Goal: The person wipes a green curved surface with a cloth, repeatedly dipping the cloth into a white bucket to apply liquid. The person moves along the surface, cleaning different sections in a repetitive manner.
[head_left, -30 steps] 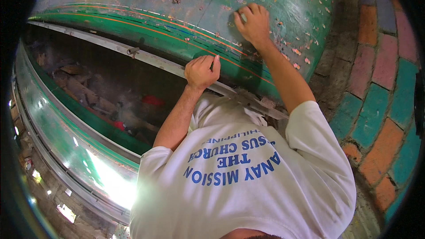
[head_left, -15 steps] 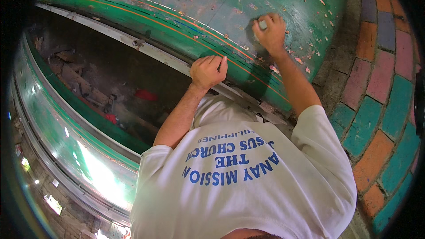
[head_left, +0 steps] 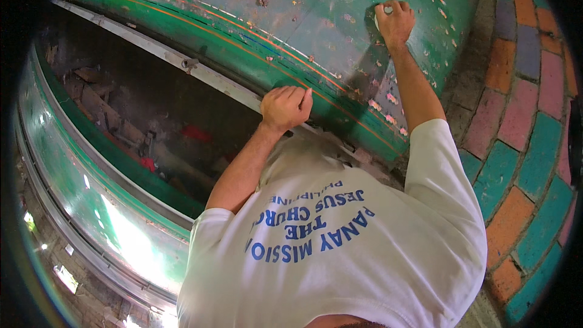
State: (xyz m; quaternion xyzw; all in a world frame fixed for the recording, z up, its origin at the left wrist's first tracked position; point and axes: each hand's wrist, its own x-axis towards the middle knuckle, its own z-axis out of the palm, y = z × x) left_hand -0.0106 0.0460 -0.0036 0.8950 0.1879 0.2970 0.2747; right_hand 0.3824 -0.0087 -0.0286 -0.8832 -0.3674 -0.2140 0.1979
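Note:
A curved green panel (head_left: 291, 30), worn to grey in broad patches, stretches across the upper part of the head view. My right hand (head_left: 398, 24) presses down on its worn area. Its fingers are closed round a small pale block (head_left: 388, 10), mostly covered by the fingers. Near the panel's lower edge, by the pale metal rail (head_left: 228, 88), my left hand (head_left: 284, 109) is curled into a fist. Whatever the left fist may hold is hidden. Orange, white and blue stripes (head_left: 267, 58) run along the panel between the hands.
Below the rail gapes a dark recess (head_left: 146, 94) with debris and red scraps inside. A second shiny green panel (head_left: 109, 206) curves along the lower left. Pink chipped spots (head_left: 388, 109) dot the worn surface. Painted bricks (head_left: 504, 121) pave the right side.
My right hand has slid up and to the right across the panel with the pale block. The left fist stays in nearly the same place.

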